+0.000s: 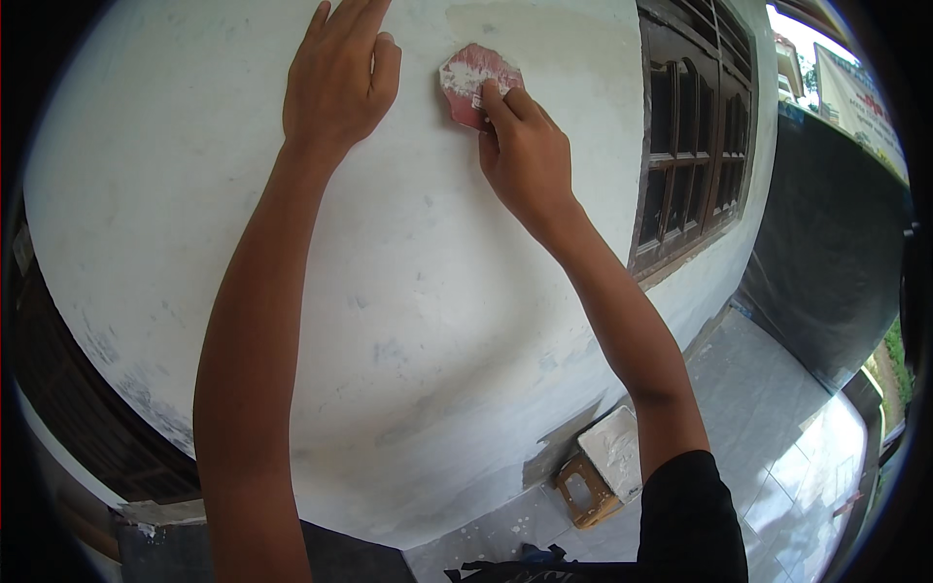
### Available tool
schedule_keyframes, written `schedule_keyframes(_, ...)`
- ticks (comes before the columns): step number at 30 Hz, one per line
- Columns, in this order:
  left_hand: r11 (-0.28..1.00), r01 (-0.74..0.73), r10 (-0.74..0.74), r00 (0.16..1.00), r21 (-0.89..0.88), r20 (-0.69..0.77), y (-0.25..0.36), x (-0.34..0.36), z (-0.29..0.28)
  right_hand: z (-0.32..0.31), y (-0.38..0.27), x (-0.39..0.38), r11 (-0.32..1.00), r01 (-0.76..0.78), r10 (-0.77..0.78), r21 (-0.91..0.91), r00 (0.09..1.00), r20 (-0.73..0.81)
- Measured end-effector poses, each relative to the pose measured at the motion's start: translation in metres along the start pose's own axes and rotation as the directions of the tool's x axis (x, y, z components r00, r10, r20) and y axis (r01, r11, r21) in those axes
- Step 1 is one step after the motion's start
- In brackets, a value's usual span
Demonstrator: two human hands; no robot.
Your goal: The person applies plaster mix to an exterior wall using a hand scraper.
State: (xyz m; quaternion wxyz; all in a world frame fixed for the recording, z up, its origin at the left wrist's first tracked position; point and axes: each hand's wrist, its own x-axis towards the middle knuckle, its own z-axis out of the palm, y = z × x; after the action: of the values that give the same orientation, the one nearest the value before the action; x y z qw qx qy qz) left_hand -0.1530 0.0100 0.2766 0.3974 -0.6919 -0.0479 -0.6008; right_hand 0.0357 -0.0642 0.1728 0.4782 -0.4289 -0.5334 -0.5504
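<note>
While the flat, red, white-smeared scraper (pixel 465 89) is up at the white plastered wall (pixel 418 291), bare surface spreads below and left of it, bounded rightward by a dark brown wooden window (pixel 692 146). Your right hand (pixel 533 155) pinches its lower right edge; your left hand (pixel 340 87), open with fingertips partly out of view, is to its left. Far right, a pale banner (pixel 846 92) bears lettering.

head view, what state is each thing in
scraper: held, smeared with white
right hand: closed on the scraper
left hand: open, palm toward the wall, fingertips partly out of view
wall: white, patchy, with grey smudges
window: looks shut
tray: on the stool, coated with white
stool: under the tray
floor: white-spotted near the stool, partly sunlit
</note>
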Motion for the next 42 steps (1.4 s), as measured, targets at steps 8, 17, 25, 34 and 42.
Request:
schedule_keyframes(8, 1.000, -0.020, 0.020, 1.000, 0.003, 0.006, 0.001, 0.001, 0.000, -0.012, 0.009, 0.031, 0.995, -0.022, 0.037, 0.102, 0.987, -0.156)
schedule_keyframes(17, 1.000, -0.017, 0.017, 1.000, 0.009, -0.009, 0.000, 0.000, 0.003, 0.011, 0.010, 0.015, 0.999, 0.039, -0.042, -0.031, 0.996, -0.077)
schedule_keyframes(25, 1.000, -0.019, 0.019, 1.000, -0.004, -0.010, 0.000, 0.001, -0.001, -0.011, -0.011, 0.001, 0.992, 0.122, -0.120, 0.029, 0.990, -0.075)
schedule_keyframes(34, 1.000, -0.007, 0.007, 1.000, 0.007, -0.012, 0.003, 0.001, 0.003, 0.008, 0.021, 0.012, 0.995, 0.097, -0.100, -0.033, 0.990, -0.101)
schedule_keyframes(42, 1.000, -0.007, 0.007, 1.000, 0.003, -0.011, 0.000, -0.001, 0.004, -0.041, -0.002, -0.004, 0.656, -0.383, 0.414, 0.651, 0.903, 0.114)
